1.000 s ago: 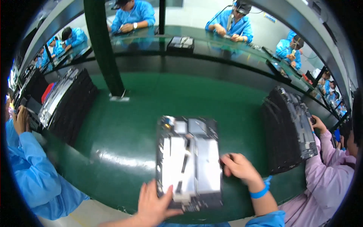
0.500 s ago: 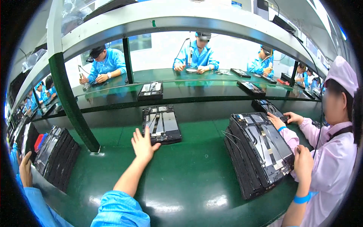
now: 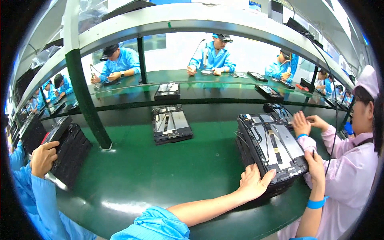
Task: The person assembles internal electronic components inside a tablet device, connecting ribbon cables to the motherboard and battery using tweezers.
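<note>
My left hand (image 3: pixel 255 182) grips the near left corner of the top black tray (image 3: pixel 290 175), thumb over its upper face and fingers at its side. This tray bears an opened flat electronic device with silver plates and dark strips (image 3: pixel 285 143). My right hand (image 3: pixel 316 167) is closed at the tray's right edge; a slim dark tip (image 3: pixel 313 153) sticks up by its fingers, too small to name. Beneath lies a stack of similar black trays (image 3: pixel 245 154), partly hidden by the top one and my left hand.
Another short stack of trays (image 3: pixel 172 124) stands mid-table. At left, a co-worker's hand (image 3: pixel 45 158) holds a tray on a tall stack (image 3: pixel 74 150). A person in pink (image 3: pixel 342 160) handles a device (image 3: pixel 278 112) close by on the right. A green post (image 3: pixel 89 108) rises from the table (image 3: pixel 168 176).
My left hand has moved from the mid-table stack rightward to the right stack's top tray, which now sits shifted slightly. The left co-worker's hand has risen along its stack. The view has shifted.
</note>
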Available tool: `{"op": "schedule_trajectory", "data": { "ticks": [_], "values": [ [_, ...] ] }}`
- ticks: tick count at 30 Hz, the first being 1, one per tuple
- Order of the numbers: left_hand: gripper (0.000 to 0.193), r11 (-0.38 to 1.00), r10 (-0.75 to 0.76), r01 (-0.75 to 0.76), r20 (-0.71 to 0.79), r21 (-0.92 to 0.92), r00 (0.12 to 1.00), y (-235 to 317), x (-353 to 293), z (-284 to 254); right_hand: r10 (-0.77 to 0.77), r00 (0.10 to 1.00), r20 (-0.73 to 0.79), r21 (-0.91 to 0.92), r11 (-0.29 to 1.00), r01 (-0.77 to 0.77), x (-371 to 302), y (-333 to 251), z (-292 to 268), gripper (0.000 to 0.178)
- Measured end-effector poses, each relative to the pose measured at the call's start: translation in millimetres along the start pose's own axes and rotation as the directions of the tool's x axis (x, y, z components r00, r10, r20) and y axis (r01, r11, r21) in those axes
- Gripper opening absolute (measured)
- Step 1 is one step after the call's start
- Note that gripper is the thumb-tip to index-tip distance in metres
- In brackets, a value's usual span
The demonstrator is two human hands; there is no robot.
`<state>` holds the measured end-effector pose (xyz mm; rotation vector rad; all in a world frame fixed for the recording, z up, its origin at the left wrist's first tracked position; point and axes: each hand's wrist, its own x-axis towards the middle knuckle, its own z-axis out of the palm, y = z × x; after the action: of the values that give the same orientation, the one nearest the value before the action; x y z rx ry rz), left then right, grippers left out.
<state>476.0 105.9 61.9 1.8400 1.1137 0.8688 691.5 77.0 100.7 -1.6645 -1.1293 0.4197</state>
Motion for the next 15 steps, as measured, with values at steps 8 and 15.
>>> {"op": "schedule_trajectory", "data": {
  "ticks": [8, 15],
  "values": [
    [0.071, 0.987, 0.142, -0.148, 0.087, 0.061, 0.986, -18, -116, -124, -0.037, 0.831, 0.555, -0.01, 0.999, 0.052, -99, -65, 41, 0.032],
    [0.075, 0.973, -0.111, 0.084, 0.12, 0.213, 0.986, -88, -248, -175, 0.0, 0.437, 0.9, -0.063, 0.989, 0.131, -203, -41, 109, 0.038]
  ]
}}
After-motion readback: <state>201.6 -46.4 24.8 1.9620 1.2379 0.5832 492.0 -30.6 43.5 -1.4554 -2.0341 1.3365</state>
